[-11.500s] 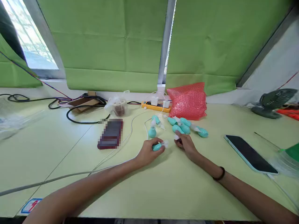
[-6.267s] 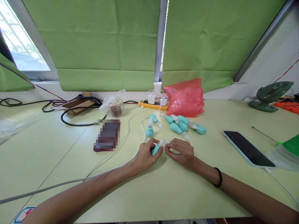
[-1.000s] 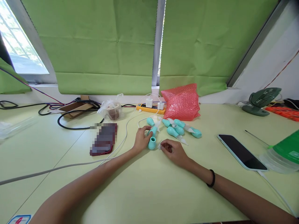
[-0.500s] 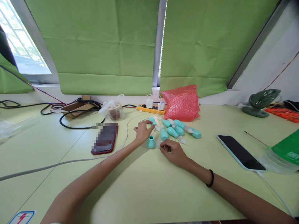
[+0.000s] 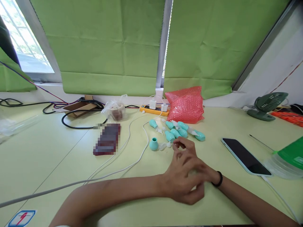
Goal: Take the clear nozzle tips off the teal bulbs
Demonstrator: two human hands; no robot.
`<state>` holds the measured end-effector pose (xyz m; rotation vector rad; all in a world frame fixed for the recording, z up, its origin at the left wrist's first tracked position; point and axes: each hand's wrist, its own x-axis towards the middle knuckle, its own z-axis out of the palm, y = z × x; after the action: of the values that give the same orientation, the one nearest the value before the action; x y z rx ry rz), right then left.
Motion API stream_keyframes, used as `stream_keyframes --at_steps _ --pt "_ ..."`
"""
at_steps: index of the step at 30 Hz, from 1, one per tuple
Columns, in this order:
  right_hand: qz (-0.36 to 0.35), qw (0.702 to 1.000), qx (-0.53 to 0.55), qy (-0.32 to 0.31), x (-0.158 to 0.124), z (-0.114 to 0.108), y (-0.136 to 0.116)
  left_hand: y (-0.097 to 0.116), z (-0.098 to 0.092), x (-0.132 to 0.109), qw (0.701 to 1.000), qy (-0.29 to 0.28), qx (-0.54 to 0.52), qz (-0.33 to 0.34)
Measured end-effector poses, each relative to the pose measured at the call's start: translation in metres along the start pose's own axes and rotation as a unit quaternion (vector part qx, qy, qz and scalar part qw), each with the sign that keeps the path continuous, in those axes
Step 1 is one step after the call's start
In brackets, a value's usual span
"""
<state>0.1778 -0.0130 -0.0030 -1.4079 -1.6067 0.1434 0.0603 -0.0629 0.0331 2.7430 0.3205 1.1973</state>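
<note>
My right hand rests on the table beside the pile, its thumb and fingertips curled together. Whatever is between them is too small or hidden to make out. Across the right wrist and lower hand reaches my left hand, fingers apart and bent, with nothing visible in it. A teal rubber bulb stands upright with its open neck on top. Between this bulb and the right fingertips lies a small clear plastic piece. Several teal bulbs with clear pointed tips lie in a loose group behind the hands.
Behind the bulbs sit a red bubble-wrap bag and an orange power strip. A dark red phone lies left, near a white cable. Rightward are a charging phone, a green-labelled container and a green fan.
My left hand has left the bulb at the back and swung right and toward me, over my right wrist. My right hand has shifted slightly right, away from the clear piece.
</note>
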Motion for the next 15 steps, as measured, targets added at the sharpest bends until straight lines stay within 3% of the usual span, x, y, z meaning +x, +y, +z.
stream_keyframes --at_steps 2,4,6,11,15 --pt "-0.065 0.998 -0.011 -0.015 0.011 -0.011 0.007 -0.008 -0.003 -0.024 0.996 -0.026 0.02 0.08" --pt "-0.118 0.991 -0.06 0.017 0.021 -0.02 0.015 -0.018 -0.008 -0.039 0.984 -0.046 0.039 0.168" --pt "-0.145 0.983 -0.113 0.025 0.029 -0.026 0.022 -0.027 -0.015 -0.047 0.974 -0.058 0.057 0.211" --pt "-0.111 0.962 -0.248 0.011 0.033 -0.034 0.034 -0.048 -0.027 -0.05 0.973 -0.067 0.105 0.193" --pt "-0.05 0.933 -0.352 -0.059 0.028 -0.03 0.039 -0.059 -0.032 -0.052 0.982 -0.079 0.117 0.123"
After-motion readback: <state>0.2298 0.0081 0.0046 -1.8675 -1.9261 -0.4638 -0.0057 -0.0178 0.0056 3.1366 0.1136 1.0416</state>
